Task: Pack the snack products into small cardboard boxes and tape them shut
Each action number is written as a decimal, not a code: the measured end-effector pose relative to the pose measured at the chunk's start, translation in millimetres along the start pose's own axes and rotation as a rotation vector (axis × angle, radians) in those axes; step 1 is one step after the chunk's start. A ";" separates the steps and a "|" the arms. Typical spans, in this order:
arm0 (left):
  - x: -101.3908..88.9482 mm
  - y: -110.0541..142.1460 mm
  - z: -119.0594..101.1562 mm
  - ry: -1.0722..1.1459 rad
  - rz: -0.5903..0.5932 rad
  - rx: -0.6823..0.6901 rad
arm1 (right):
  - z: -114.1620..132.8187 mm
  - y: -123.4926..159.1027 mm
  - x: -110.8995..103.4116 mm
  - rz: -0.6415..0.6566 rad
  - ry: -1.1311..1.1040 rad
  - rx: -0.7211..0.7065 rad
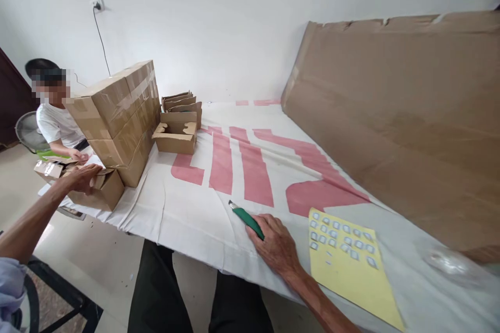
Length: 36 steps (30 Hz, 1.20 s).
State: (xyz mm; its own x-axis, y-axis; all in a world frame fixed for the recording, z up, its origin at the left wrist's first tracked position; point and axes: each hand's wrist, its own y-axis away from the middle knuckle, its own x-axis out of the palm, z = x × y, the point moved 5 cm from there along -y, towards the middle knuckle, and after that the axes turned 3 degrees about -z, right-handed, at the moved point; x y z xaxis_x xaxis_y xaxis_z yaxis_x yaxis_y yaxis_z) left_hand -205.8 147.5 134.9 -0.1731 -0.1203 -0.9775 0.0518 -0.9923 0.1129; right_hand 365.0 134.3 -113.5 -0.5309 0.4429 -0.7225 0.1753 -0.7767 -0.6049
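My right hand [276,246] rests on the white cloth near the table's front edge, fingers closed around a green utility knife [246,219] whose blade points away to the left. My left hand [83,177] reaches far left and lies on top of a small open cardboard box [102,191] at the table's corner, fingers curled over its flap. Just right of my right hand lies a yellow sheet [351,270] carrying several small silver stickers.
Stacked taped cartons [121,114] stand behind the small box. Small folded cardboard trays [176,135] sit beyond them. A large brown cardboard sheet [398,125] leans along the right. Another person [58,119] sits at the far left, handling boxes. The cloth [242,166] bears red lettering.
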 end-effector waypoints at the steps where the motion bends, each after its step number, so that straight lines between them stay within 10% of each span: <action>1: 1.4 4.5 -7.5 0.010 0.014 0.021 | 0.0 -0.1 0.3 0.000 -0.004 0.003; 13: 7.7 41.2 -261.5 0.415 -0.192 0.487 | 1.8 -4.2 -2.4 0.024 -0.058 0.035; 18: 9.5 46.4 -219.0 0.648 -0.255 0.419 | 1.4 -5.1 -1.8 0.038 -0.052 0.039; 23: 48.3 46.1 -154.8 1.016 -0.065 0.294 | -0.1 -2.3 -0.5 0.026 -0.062 0.044; 30: 88.1 45.8 -179.5 1.261 0.032 0.347 | 9.3 -15.8 -19.4 -0.057 -0.142 0.109; 36: 87.5 56.2 -197.2 1.239 -0.069 0.329 | 89.5 -65.0 -60.3 0.059 -0.283 -0.159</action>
State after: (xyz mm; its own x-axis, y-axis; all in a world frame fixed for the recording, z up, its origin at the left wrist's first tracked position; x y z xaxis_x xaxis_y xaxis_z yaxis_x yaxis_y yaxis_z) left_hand -24.1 87.3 20.6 0.8692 -0.1356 -0.4754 -0.1956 -0.9775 -0.0787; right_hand 311.4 118.0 -0.6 -0.7215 0.2403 -0.6493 0.3274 -0.7079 -0.6258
